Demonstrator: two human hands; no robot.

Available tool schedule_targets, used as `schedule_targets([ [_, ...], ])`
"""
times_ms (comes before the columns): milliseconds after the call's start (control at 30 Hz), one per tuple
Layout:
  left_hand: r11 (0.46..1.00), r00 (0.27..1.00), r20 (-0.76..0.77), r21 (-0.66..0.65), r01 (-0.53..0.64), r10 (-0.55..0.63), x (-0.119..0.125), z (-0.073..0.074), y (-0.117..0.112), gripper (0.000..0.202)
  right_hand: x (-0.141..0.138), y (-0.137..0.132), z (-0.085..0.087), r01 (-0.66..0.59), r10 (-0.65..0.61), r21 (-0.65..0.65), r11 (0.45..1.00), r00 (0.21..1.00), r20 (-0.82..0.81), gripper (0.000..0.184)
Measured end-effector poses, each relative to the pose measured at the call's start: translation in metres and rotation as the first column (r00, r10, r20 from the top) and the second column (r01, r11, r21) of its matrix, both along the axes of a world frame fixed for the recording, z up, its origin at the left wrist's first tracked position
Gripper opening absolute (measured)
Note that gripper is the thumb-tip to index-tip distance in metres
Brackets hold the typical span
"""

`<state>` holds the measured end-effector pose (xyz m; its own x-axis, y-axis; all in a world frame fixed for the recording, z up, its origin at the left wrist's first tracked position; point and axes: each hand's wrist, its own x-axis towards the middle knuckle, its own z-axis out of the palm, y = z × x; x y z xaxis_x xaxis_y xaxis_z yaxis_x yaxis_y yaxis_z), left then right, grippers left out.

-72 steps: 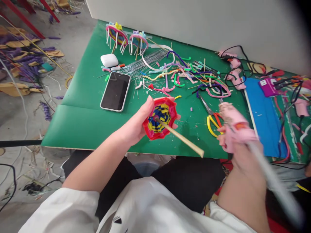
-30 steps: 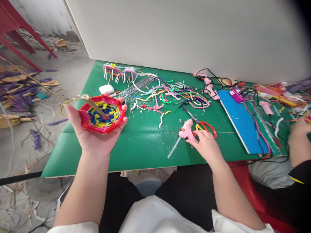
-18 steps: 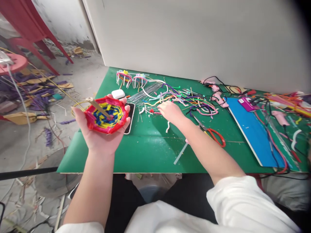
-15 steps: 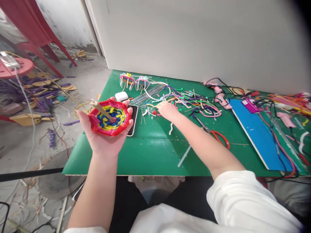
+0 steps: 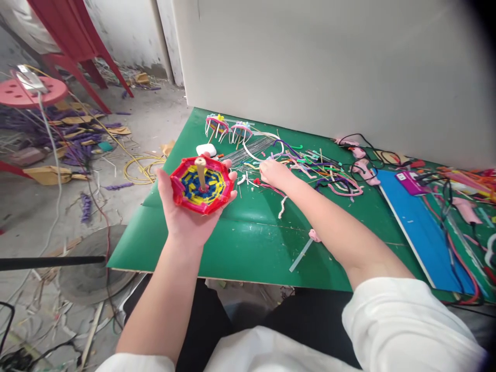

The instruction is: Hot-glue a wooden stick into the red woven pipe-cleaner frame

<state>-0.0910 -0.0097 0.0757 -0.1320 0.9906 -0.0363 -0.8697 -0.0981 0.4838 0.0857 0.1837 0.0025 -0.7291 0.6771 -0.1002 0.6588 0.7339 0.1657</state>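
Note:
My left hand [image 5: 189,225] is palm up with its fingers curled around a small umbrella-shaped craft [image 5: 217,192]. The craft has a red rim and a woven blue and yellow inside, and a wooden stick [image 5: 201,175] rises from its middle. My right hand [image 5: 273,173] reaches over loose pipe cleaners [image 5: 341,182], its fingers closed and touching the heap. What they grip, if anything, is hidden. A cream strip [image 5: 251,165] lies by its fingertips. Two finished-looking small umbrellas [image 5: 217,124] with white strips hanging stand behind, beside a bundle of thin wires [image 5: 248,150].
A white case [image 5: 206,150] sits behind the craft. To the right are a blue board [image 5: 416,232], a purple box [image 5: 411,183], cables and pink glue guns [image 5: 366,170]. A translucent stick [image 5: 301,256] pokes out near my right forearm. A pale panel [image 5: 310,67] borders the green table [image 5: 248,253].
The view has swung left. My left hand has moved the craft to the right and tipped its stick more upright, covering the phone. My right hand stays at the heap; the scissors are now hidden.

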Motion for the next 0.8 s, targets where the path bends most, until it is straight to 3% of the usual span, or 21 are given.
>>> schedule_targets([
  [233,1.0,1.0,-0.009,-0.02,0.019,-0.019,0.003,0.0,0.001,0.065,0.012,-0.006,0.002,0.115,-0.118,-0.027,0.993,0.973,-0.197,0.024],
  [367,1.0,1.0,-0.019,-0.001,0.024,-0.024,0.004,0.0,0.001,0.065,0.022,-0.009,0.013,0.143,-0.148,-0.041,0.989,0.915,-0.375,0.03],
  [433,1.0,0.999,-0.022,0.002,0.03,-0.03,0.005,0.0,0.001,0.067,0.024,-0.02,0.028,0.139,-0.174,-0.104,0.985,0.761,-0.626,0.021],
  [500,0.999,0.999,-0.019,-0.001,0.034,-0.034,0.006,0.001,0.0,0.067,0.023,-0.043,0.049,0.087,-0.208,-0.191,0.978,0.519,-0.829,0.011],
  [600,0.998,0.998,-0.017,-0.007,0.057,-0.058,0.01,0.003,-0.002,0.067,0.013,-0.096,0.086,-0.096,-0.211,-0.22,0.971,0.096,-0.973,0.011],
  [633,0.997,0.997,-0.021,-0.006,0.074,-0.074,0.012,0.004,-0.004,0.068,0.008,-0.114,0.097,-0.177,-0.178,-0.182,0.967,0.035,-0.983,0.013],
  [700,0.996,0.995,-0.033,-0.007,0.091,-0.091,0.017,0.005,-0.006,0.068,-0.003,-0.145,0.112,-0.247,-0.104,-0.104,0.964,0.012,-0.995,0.014],
  [767,0.996,0.995,-0.035,-0.031,0.087,-0.089,0.022,0.006,-0.009,0.067,-0.012,-0.163,0.117,-0.269,-0.105,-0.14,0.953,0.141,-0.984,0.014],
  [800,0.996,0.996,-0.03,-0.048,0.079,-0.08,0.024,0.007,-0.01,0.065,-0.015,-0.166,0.117,-0.255,-0.077,-0.111,0.96,0.143,-0.987,0.014],
])
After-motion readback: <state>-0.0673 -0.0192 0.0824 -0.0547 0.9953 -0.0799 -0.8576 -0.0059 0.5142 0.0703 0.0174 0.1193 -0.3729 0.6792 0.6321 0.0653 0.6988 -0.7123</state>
